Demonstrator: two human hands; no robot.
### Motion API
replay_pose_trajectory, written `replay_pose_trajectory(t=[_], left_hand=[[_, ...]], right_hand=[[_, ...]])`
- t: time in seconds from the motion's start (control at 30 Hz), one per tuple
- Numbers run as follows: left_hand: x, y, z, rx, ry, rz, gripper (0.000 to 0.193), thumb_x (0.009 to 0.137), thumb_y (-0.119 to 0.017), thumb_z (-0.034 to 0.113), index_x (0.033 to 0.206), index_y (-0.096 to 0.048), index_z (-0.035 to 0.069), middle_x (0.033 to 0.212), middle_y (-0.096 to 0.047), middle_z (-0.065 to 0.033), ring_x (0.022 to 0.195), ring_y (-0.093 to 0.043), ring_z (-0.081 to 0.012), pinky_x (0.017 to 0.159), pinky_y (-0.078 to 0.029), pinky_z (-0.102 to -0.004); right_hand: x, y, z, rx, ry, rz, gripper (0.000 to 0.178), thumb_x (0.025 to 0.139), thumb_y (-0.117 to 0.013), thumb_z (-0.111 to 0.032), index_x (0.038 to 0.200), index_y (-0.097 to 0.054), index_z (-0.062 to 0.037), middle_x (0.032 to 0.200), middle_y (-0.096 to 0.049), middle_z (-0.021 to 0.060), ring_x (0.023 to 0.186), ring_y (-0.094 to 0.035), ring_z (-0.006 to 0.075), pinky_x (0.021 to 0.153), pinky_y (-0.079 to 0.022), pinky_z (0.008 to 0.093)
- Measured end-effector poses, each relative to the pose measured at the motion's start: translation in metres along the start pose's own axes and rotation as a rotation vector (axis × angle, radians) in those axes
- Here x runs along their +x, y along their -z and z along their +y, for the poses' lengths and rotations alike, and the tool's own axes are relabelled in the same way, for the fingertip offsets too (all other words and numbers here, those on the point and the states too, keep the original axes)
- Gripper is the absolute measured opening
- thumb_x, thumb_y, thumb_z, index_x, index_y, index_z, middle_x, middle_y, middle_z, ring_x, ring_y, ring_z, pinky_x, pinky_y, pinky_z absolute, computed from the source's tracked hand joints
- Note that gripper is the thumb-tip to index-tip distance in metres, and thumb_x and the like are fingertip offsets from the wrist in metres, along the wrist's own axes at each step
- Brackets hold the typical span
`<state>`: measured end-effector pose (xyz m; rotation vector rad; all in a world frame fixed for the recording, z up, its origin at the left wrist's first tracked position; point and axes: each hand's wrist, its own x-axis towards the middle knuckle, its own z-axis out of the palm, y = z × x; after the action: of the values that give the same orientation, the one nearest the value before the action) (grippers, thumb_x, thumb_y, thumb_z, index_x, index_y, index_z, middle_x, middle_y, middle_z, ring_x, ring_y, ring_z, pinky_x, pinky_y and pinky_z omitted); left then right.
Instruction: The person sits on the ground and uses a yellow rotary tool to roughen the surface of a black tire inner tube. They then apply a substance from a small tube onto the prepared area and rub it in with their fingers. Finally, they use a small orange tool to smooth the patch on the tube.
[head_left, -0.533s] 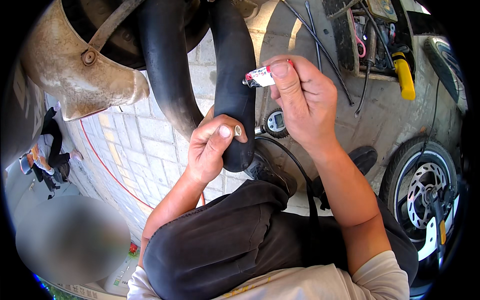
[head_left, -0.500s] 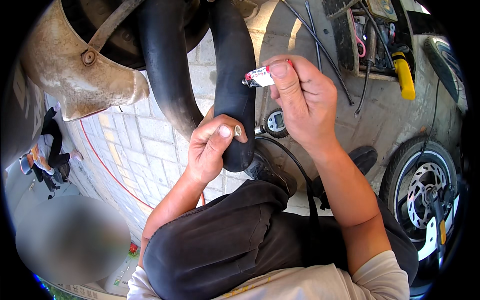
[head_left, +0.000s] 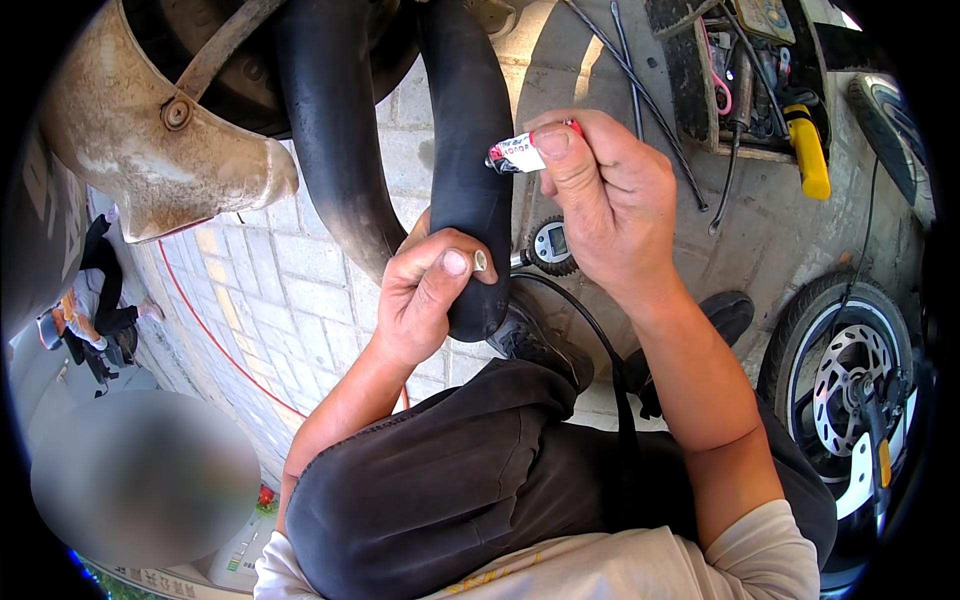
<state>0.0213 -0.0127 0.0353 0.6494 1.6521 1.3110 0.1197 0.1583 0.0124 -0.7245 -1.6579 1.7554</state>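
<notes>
We see the left hand (head_left: 425,295) curled up, with its thumb and finger pinching a small pale cap (head_left: 480,261). The cap's hollow end shows. Some fingers of this hand go behind the fat black rubber tube (head_left: 470,140), so we cannot tell how they bend there.

We see the right hand (head_left: 605,195) a bit higher, across from the left one. Its thumb and fingers are closed on a little red and white squeeze tube (head_left: 517,154). The dark tip points toward the left hand's side, in front of the rubber tube.

Between the hands and a bit low, we see a round gauge (head_left: 550,242) with a little screen. A black hose (head_left: 595,325) runs below the right hand. A dark shoe (head_left: 540,345) is just below the left hand.

Up past the right hand, we find long metal rods (head_left: 650,95), then a tool box (head_left: 690,95) with a yellow handle (head_left: 808,152) at its edge. Farther right of that hand stands a wheel (head_left: 790,340). Up and left of the left hand is a muddy tan cover (head_left: 160,150).
</notes>
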Motion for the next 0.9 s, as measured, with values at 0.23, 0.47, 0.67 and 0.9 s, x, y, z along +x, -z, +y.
replay_pose_trajectory(t=[0.23, 0.47, 0.67, 0.9], left_hand=[[0.000, 0.000, 0.000, 0.004, 0.012, -0.004, 0.041, 0.104, -0.050, 0.032, 0.085, -0.068, 0.002, 0.088, -0.064, -0.0083, 0.092, -0.054, -0.0174, 0.088, -0.042, -0.0310], [0.002, 0.000, 0.000, 0.001, -0.006, -0.008, 0.041, 0.104, -0.050, 0.032, 0.084, -0.067, 0.001, 0.085, -0.067, -0.0074, 0.093, -0.053, -0.0176, 0.088, -0.042, -0.0317], [0.001, 0.001, -0.001, 0.009, -0.017, -0.007, 0.041, 0.104, -0.050, 0.032, 0.084, -0.066, 0.001, 0.084, -0.067, -0.0072, 0.093, -0.053, -0.0175, 0.088, -0.042, -0.0318], [0.001, 0.001, 0.001, 0.025, -0.027, -0.013, 0.040, 0.104, -0.050, 0.032, 0.085, -0.067, 0.001, 0.087, -0.066, -0.0077, 0.092, -0.053, -0.0174, 0.088, -0.042, -0.0313]], right_hand=[[0.001, -0.002, 0.002, -0.015, 0.049, 0.019, 0.019, 0.098, -0.065, -0.014, 0.087, -0.067, 0.0012, 0.065, -0.060, 0.0044, 0.055, -0.051, 0.0085, 0.050, -0.042, 0.0250], [0.006, -0.002, 0.006, -0.041, 0.008, 0.035, 0.021, 0.098, -0.065, -0.015, 0.086, -0.066, 0.0013, 0.063, -0.057, 0.0036, 0.054, -0.046, 0.0087, 0.049, -0.038, 0.0257], [-0.003, 0.001, 0.005, -0.078, 0.005, 0.032, 0.021, 0.100, -0.063, -0.017, 0.090, -0.066, 0.0019, 0.064, -0.058, 0.0030, 0.056, -0.048, 0.0077, 0.051, -0.039, 0.0240], [-0.008, 0.002, 0.006, -0.076, 0.055, 0.009, 0.026, 0.103, -0.057, -0.020, 0.098, -0.068, 0.0032, 0.066, -0.057, 0.0003, 0.059, -0.049, 0.0048, 0.052, -0.037, 0.0211]])
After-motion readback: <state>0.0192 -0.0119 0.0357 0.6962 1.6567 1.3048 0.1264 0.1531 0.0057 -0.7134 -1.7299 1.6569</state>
